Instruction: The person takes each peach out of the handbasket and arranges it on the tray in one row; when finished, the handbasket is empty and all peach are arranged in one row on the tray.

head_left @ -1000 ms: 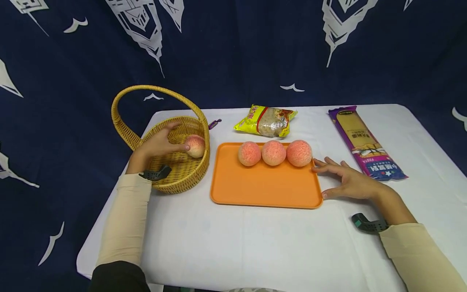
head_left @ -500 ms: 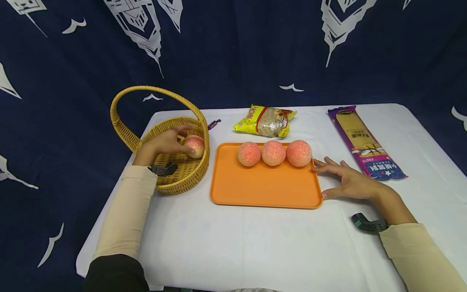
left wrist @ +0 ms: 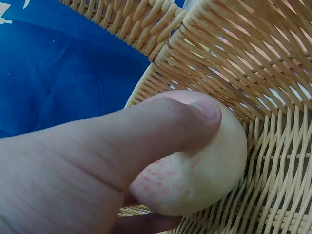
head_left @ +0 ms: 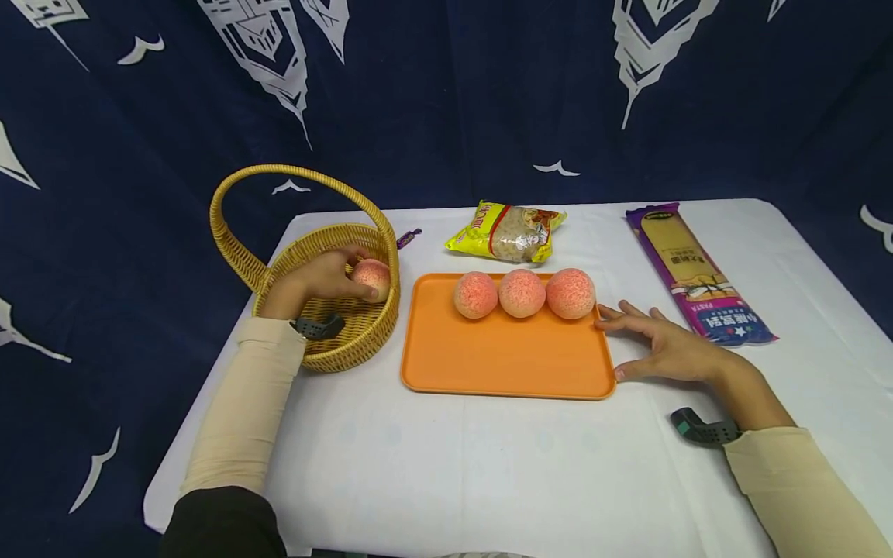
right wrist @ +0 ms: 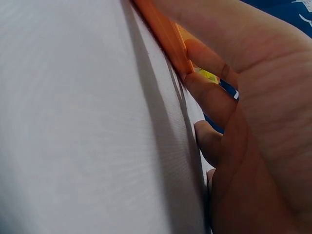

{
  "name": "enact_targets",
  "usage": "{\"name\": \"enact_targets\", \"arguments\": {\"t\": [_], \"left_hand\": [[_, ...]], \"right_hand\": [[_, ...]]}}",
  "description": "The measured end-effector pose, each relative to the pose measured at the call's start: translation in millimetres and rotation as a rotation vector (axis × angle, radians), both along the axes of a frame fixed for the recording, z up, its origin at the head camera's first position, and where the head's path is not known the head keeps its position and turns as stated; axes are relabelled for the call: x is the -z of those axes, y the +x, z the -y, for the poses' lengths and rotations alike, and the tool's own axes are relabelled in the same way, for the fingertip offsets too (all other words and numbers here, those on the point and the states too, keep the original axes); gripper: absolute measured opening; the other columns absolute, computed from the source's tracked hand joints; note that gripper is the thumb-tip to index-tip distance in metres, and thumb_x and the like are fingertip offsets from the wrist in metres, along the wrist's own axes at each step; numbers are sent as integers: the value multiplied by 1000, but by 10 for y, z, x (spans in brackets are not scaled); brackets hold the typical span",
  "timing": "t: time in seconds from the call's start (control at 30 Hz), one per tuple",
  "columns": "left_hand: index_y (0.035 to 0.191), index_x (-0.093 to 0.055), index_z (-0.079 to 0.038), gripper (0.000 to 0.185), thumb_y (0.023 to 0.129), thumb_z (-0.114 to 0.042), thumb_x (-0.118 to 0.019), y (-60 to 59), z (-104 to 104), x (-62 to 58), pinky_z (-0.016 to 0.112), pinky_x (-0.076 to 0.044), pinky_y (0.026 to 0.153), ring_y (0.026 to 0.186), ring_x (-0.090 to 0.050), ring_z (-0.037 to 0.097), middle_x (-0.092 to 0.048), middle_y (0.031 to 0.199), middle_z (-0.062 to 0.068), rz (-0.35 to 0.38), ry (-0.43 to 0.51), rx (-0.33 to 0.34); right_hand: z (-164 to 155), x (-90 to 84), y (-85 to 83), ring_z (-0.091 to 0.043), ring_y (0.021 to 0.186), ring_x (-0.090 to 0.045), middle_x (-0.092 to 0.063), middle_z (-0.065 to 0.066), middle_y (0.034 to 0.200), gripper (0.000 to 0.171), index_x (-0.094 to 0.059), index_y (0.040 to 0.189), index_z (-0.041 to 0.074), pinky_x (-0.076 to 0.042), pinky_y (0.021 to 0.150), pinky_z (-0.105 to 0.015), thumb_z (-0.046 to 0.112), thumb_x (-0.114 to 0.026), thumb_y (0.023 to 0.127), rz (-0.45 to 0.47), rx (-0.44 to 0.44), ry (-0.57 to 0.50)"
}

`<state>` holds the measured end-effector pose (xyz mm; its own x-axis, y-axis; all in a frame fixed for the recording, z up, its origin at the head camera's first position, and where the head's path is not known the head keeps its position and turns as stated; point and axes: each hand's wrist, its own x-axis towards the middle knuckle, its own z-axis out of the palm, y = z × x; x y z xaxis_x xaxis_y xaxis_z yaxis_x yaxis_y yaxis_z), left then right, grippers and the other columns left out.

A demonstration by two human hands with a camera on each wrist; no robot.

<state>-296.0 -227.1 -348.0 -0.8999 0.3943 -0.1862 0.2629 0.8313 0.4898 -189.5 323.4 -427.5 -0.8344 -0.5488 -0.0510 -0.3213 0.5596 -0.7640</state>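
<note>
Left hand (head_left: 322,279) grips peach (head_left: 372,278) inside basket (head_left: 349,341); right hand (head_left: 663,350) spread beside tray (head_left: 502,364).

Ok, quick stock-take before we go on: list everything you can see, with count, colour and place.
peach in the basket: 1, pink-cream, inside basket, gripped by left hand
peaches on the tray: 3, pink-orange, in a row at tray's far edge
basket: 1, tan wicker with handle, table's left
tray: 1, orange, table centre
snack bag: 1, yellow, behind tray
pasta packet: 1, purple, table's right
wrapped sweet: 1, purple, beside basket
table: 1, white cloth
left hand: in basket, holding peach
right hand: fingers against tray's right edge
</note>
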Motion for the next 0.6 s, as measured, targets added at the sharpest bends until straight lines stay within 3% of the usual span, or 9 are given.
{"name": "enact_targets", "arguments": {"t": [0.13, 0.33, 0.6], "left_hand": [[127, -52, -7, 63, 79, -31, -84, -1, -6, 2, 41, -50, 86, 96, -60, 29, -61, 120, 18, -37, -13, 2], [127, -50, -3, 62, 77, -23, -83, 46, 44, -31, 41, -49, 85, 94, -59, 29, -62, 110, 17, -125, 26, -1], [126, -50, 1, 61, 76, -16, -83, 203, 83, -276, 44, -49, 86, 97, -60, 31, -62, 111, 19, -232, 100, 34]], "right_hand": [[1, -7, 12, -46, 150, -2, -31, -14, 162, 61, -61, 136, 19, 17, 112, -63, 24, -87, 81, -2, 5, -1], [12, 2, 12, -46, 150, -3, -32, -14, 161, 62, -62, 136, 18, 16, 112, -63, 22, -87, 80, -3, 8, -5], [13, -14, 15, -47, 150, -4, -32, -15, 161, 63, -61, 136, 18, 17, 112, -63, 24, -88, 79, -16, 2, -11]]}}
